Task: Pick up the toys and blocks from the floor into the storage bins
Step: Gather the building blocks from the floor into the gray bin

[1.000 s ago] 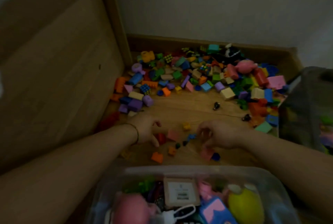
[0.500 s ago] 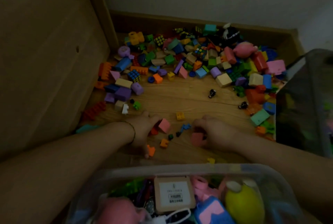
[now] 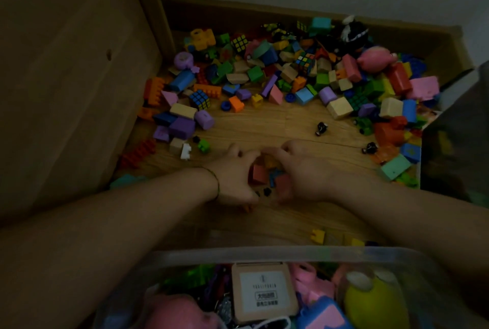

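While left hand meets right hand, blocks lie inside their grip.

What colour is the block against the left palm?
The block is pink, clearest in the head view.

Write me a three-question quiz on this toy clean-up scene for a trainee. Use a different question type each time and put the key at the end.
1. True or false: the left hand and the right hand are cupped around the same small pile of blocks on the floor.
2. Where does the lone yellow brick lie relative to the clear bin? A: inside it. B: on the floor just beyond its far rim. C: balanced on its rim.
3. Fill in: the thin band is worn on the ____ wrist.

Key: 1 true; 2 B; 3 left.
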